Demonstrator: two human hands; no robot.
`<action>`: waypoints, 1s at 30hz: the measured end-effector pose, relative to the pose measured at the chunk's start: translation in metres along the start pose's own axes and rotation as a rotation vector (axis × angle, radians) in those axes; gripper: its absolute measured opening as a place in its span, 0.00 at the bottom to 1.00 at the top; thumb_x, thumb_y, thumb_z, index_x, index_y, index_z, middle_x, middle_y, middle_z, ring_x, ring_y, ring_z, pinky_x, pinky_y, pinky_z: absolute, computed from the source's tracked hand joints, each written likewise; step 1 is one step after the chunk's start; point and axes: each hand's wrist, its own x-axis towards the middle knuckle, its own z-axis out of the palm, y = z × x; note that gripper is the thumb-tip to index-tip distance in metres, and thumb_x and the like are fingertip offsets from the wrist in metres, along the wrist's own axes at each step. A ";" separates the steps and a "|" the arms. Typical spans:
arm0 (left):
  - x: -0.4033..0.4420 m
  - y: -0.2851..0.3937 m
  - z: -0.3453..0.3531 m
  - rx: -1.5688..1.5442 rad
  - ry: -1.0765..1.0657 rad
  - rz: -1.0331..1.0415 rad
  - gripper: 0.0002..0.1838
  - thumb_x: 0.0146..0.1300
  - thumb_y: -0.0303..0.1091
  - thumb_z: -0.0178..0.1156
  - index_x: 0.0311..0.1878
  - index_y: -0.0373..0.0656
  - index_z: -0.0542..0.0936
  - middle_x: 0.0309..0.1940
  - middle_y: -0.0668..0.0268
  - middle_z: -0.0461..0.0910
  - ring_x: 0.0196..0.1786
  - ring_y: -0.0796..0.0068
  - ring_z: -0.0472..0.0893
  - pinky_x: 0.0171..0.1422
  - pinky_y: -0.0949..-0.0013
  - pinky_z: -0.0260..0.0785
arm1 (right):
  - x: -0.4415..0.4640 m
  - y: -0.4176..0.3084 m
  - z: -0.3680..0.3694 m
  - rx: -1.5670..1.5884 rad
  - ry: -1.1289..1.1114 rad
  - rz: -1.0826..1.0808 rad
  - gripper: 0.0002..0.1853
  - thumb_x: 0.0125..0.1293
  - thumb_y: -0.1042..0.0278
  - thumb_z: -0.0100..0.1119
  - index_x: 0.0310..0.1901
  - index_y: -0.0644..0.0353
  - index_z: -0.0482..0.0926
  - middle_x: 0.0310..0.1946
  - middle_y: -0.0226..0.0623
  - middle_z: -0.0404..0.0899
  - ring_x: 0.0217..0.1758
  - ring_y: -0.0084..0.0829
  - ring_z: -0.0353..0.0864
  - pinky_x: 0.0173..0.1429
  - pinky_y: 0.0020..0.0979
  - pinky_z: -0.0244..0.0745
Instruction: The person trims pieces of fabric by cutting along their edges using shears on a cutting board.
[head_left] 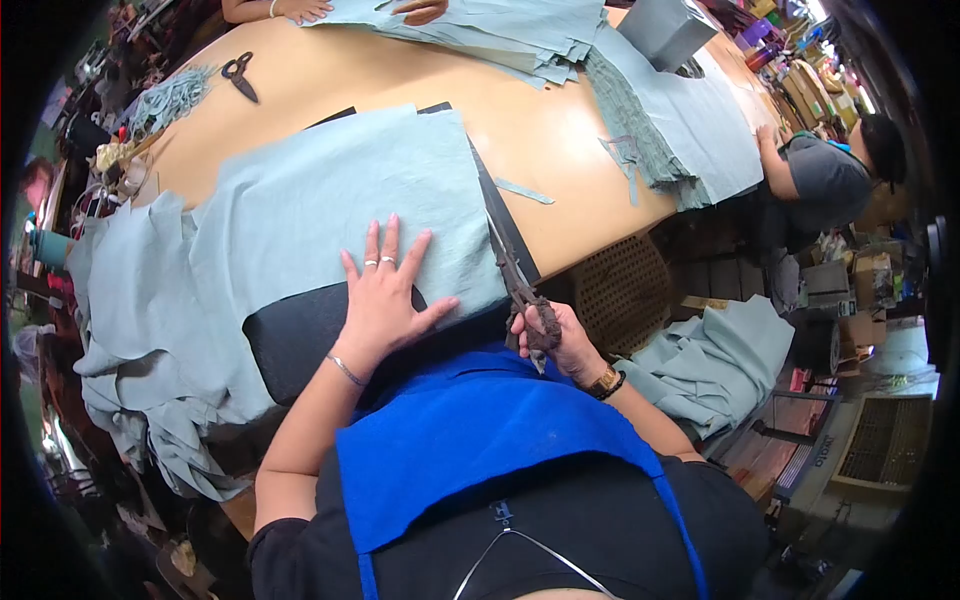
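My left hand [385, 300] lies flat with fingers spread on a pale green cloth [320, 190], near its front edge. Under the cloth is a dark board [300, 335], showing at the front and along the right side. My right hand [565, 340] is closed round the wrapped handles of large scissors [520, 295]. The scissor blades point away from me along the cloth's right edge. A thin cloth strip [524, 191] lies on the table just right of the board.
On the wooden table [330, 75] are black scissors [239, 78], scraps [172, 98] and cloth stacks [665, 110] with a metal block [665, 32]. Another person's hands [420, 11] rest at the far edge; a co-worker [825, 175] is at right. Crumpled cloth [715, 365] lies lower right.
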 end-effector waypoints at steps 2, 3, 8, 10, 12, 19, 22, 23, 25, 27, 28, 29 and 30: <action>0.003 -0.001 -0.002 0.012 -0.017 -0.024 0.49 0.51 0.73 0.55 0.73 0.57 0.59 0.75 0.50 0.45 0.77 0.45 0.43 0.69 0.27 0.37 | 0.001 0.001 -0.003 0.006 -0.006 0.006 0.15 0.68 0.57 0.57 0.34 0.63 0.77 0.24 0.29 0.76 0.25 0.18 0.76 0.31 0.21 0.75; 0.002 0.000 -0.002 0.017 -0.015 -0.022 0.49 0.51 0.74 0.55 0.73 0.57 0.59 0.75 0.50 0.45 0.77 0.45 0.43 0.69 0.27 0.37 | 0.001 0.001 -0.003 -0.012 -0.001 0.010 0.15 0.69 0.57 0.57 0.34 0.63 0.77 0.23 0.29 0.76 0.25 0.18 0.76 0.31 0.21 0.75; -0.001 0.001 -0.001 0.036 -0.013 -0.015 0.50 0.51 0.75 0.53 0.73 0.58 0.59 0.75 0.50 0.45 0.77 0.45 0.43 0.69 0.27 0.37 | 0.003 0.001 -0.003 -0.048 0.002 0.015 0.13 0.68 0.59 0.57 0.36 0.62 0.77 0.26 0.31 0.77 0.26 0.18 0.77 0.31 0.22 0.76; -0.001 0.001 0.000 0.032 -0.009 -0.018 0.50 0.51 0.75 0.53 0.73 0.58 0.59 0.75 0.50 0.45 0.77 0.46 0.43 0.69 0.27 0.37 | 0.002 0.004 -0.003 -0.039 0.026 0.013 0.11 0.68 0.61 0.58 0.37 0.62 0.77 0.29 0.31 0.77 0.26 0.18 0.77 0.32 0.22 0.76; -0.001 0.001 0.000 0.028 -0.004 -0.018 0.50 0.50 0.75 0.53 0.73 0.58 0.59 0.75 0.50 0.45 0.77 0.46 0.43 0.69 0.27 0.36 | 0.001 0.007 -0.005 -0.043 0.003 -0.012 0.10 0.68 0.62 0.58 0.38 0.61 0.77 0.30 0.31 0.78 0.27 0.19 0.77 0.32 0.22 0.77; -0.001 0.000 0.000 0.015 -0.005 -0.018 0.50 0.50 0.75 0.54 0.73 0.59 0.58 0.76 0.51 0.44 0.77 0.47 0.42 0.70 0.28 0.34 | -0.005 0.003 -0.002 0.003 0.008 0.014 0.13 0.68 0.59 0.58 0.35 0.61 0.76 0.26 0.30 0.77 0.25 0.18 0.76 0.32 0.21 0.75; -0.001 0.000 0.000 0.010 -0.012 -0.018 0.50 0.50 0.74 0.54 0.73 0.59 0.58 0.76 0.51 0.44 0.77 0.48 0.42 0.70 0.28 0.34 | -0.002 0.002 -0.002 -0.049 0.004 0.009 0.15 0.68 0.56 0.57 0.34 0.61 0.76 0.25 0.30 0.77 0.24 0.18 0.76 0.31 0.20 0.74; -0.001 0.000 0.000 0.009 -0.014 -0.017 0.50 0.50 0.74 0.54 0.73 0.59 0.58 0.76 0.51 0.44 0.78 0.48 0.42 0.70 0.28 0.34 | -0.002 0.001 -0.001 -0.050 0.007 0.006 0.15 0.68 0.56 0.58 0.34 0.61 0.76 0.25 0.30 0.77 0.24 0.18 0.76 0.31 0.21 0.74; -0.002 -0.001 0.001 0.008 -0.007 -0.013 0.50 0.50 0.74 0.55 0.73 0.59 0.58 0.76 0.51 0.44 0.78 0.48 0.42 0.70 0.28 0.34 | -0.001 0.001 0.000 -0.050 0.011 0.002 0.15 0.68 0.56 0.58 0.34 0.62 0.76 0.26 0.30 0.77 0.24 0.18 0.77 0.31 0.21 0.74; -0.001 -0.001 0.001 0.009 -0.006 -0.014 0.50 0.50 0.74 0.55 0.73 0.59 0.58 0.76 0.51 0.44 0.78 0.48 0.42 0.70 0.28 0.34 | -0.001 0.002 0.000 -0.050 0.022 0.000 0.14 0.68 0.58 0.59 0.36 0.62 0.77 0.27 0.30 0.77 0.24 0.18 0.77 0.31 0.21 0.75; -0.001 -0.001 0.001 0.009 -0.008 -0.015 0.50 0.50 0.74 0.55 0.73 0.59 0.58 0.76 0.51 0.44 0.78 0.48 0.42 0.70 0.28 0.34 | -0.001 0.003 0.000 -0.050 0.028 -0.001 0.13 0.68 0.59 0.59 0.36 0.62 0.77 0.27 0.30 0.77 0.24 0.18 0.76 0.31 0.21 0.75; -0.001 -0.001 0.001 0.009 -0.011 -0.017 0.50 0.50 0.74 0.55 0.73 0.59 0.58 0.76 0.51 0.44 0.78 0.48 0.42 0.70 0.28 0.34 | -0.001 0.003 0.000 -0.050 0.031 0.006 0.12 0.67 0.60 0.59 0.37 0.62 0.77 0.28 0.30 0.77 0.25 0.18 0.77 0.31 0.21 0.75; -0.001 -0.001 0.002 0.007 -0.007 -0.016 0.50 0.50 0.74 0.55 0.73 0.59 0.58 0.76 0.51 0.44 0.78 0.48 0.42 0.70 0.28 0.34 | -0.002 0.003 0.000 -0.050 0.035 0.013 0.11 0.67 0.62 0.59 0.37 0.63 0.77 0.28 0.30 0.77 0.25 0.18 0.77 0.31 0.21 0.75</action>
